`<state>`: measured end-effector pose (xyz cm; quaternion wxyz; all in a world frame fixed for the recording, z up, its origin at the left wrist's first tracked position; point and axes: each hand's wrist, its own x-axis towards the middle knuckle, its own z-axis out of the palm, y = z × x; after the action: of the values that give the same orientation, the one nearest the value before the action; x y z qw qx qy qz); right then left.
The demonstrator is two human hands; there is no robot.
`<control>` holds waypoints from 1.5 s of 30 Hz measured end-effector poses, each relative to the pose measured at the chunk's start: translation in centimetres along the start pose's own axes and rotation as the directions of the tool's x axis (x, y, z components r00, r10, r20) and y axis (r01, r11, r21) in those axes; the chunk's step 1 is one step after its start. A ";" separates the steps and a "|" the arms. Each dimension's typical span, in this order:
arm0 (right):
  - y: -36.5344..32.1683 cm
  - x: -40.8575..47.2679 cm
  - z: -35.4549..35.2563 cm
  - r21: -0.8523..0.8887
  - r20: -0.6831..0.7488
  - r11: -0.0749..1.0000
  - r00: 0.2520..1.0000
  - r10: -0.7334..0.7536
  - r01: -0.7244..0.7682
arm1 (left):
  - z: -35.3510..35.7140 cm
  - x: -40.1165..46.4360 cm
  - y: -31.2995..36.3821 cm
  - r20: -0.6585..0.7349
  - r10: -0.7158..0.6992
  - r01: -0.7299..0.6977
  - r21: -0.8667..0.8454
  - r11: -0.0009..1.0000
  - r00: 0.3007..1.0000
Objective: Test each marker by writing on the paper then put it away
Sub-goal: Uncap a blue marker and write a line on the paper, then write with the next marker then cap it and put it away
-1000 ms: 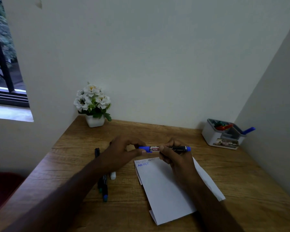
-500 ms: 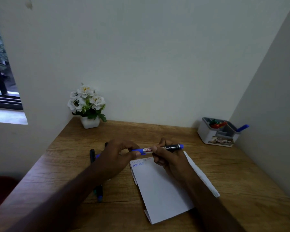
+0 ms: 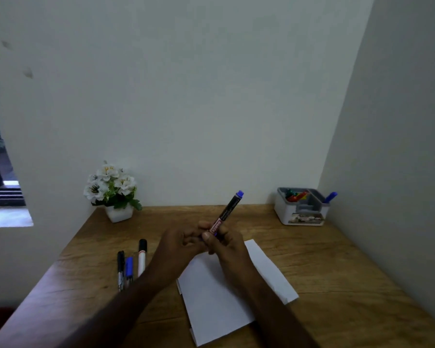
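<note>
A person's two hands meet above the far edge of a folded white sheet of paper (image 3: 219, 297) lying on a brown wood-grain bench (image 3: 336, 272). The right hand (image 3: 227, 249) grips a black-barrelled marker with a blue end and a pink label (image 3: 226, 213), its fingers (image 3: 207, 236) curled round the lower part of the barrel; the marker tilts up and away from the paper, blue end toward the pale wall. The left hand (image 3: 176, 244) sits just left of the right hand, above the paper's far-left corner, its fingers bent in toward the marker's lower end; whether they pinch the marker or a cap cannot be told, as that end is hidden between the hands.

Left of the paper, three more markers lie side by side on the bench, partly covered by the left forearm: a black marker (image 3: 120, 270), a blue-capped marker (image 3: 128, 268) touching it, and a white marker with a black cap (image 3: 141, 257) nearest the paper. Beyond the paper to its left, against the wall, stands a small white pot of white artificial flowers (image 3: 112, 190). Beyond the paper to its right, in the corner, sits a white-and-grey compartmented desk organiser (image 3: 301, 217) holding red and green items in one section and a blue-capped pen (image 3: 329, 197) upright in another.
</note>
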<state>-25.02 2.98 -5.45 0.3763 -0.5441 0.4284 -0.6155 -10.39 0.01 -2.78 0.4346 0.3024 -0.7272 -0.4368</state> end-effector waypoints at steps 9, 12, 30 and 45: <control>-5.3 1.8 -9.6 -0.336 -0.388 0.941 0.903 -0.185 0.048 | 4.8 7.2 1.3 0.093 0.038 -0.077 0.455 0.887 0.995; -8.5 2.3 -15.8 -0.594 -0.441 0.805 0.838 -0.321 -0.004 | 7.4 10.3 2.1 0.224 0.091 -0.191 0.479 0.857 0.970; -10.4 9.6 -30.4 -0.887 -0.442 0.182 0.893 -0.079 -0.423 | 16.8 19.3 1.6 0.479 0.050 -0.363 0.589 0.722 0.876; -10.0 8.3 -26.9 -0.873 -0.426 0.390 0.846 -0.320 -0.292 | 13.7 18.2 1.6 0.438 0.065 -0.327 0.555 0.765 0.897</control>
<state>-52.73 1.97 5.69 -0.1289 -0.4687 0.7761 -0.4017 -30.75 -9.14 2.04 0.2008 0.2538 -0.9293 -0.1781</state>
